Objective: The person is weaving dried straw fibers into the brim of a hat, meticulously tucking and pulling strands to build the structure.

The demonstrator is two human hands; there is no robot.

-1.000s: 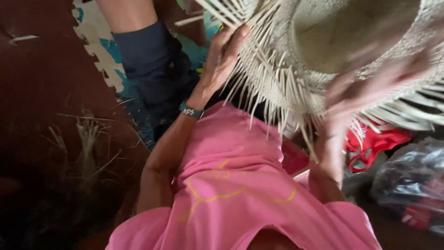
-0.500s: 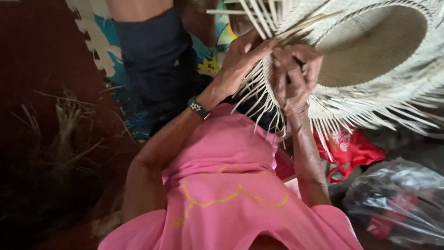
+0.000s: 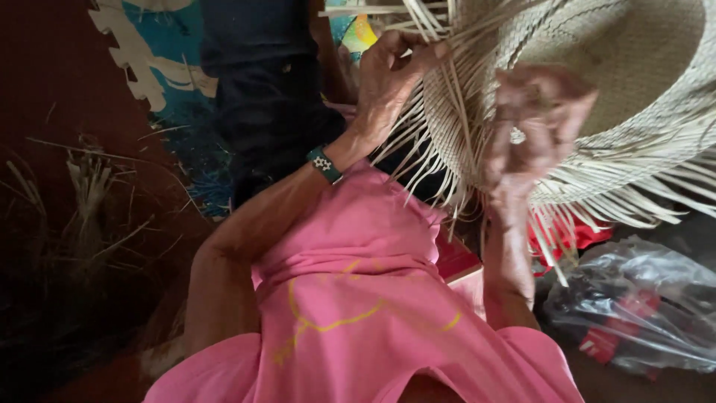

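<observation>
At the top right of the head view, a half-woven straw hat (image 3: pixel 626 67) is held up in front of the person, above the lap. Its crown is closed and tightly plaited; its brim is unfinished, with loose pale straw strands (image 3: pixel 634 194) fanning outward and hanging down from the edge.

The left hand (image 3: pixel 391 75) grips the hat at the left edge of the brim. Its fingers are curled around a bunch of strands, thumb on top, so the hand is clenched on the straw. A green wristband (image 3: pixel 324 164) with a small white mark sits on the left wrist.

The right hand (image 3: pixel 533 127) is on the lower left part of the brim, just beside the left hand. It is motion-blurred. Its fingers are bent and closed against the weave, pinching strands at the brim; a ring (image 3: pixel 517 136) shows on one finger.

Both forearms rise from a pink garment (image 3: pixel 358 298) with a yellow line pattern, which fills the lower middle of the view.

Below the hat, at the right, a piece of red cloth (image 3: pixel 567 235) lies partly hidden by the hanging strands. Near it, at the lower right corner, lies a clear plastic bag (image 3: pixel 641 306) with red contents. A bundle of dry straw (image 3: pixel 89 186) lies on the dark red floor (image 3: pixel 45 82) at the left. A blue patterned mat (image 3: pixel 160 45) lies at the top left.
</observation>
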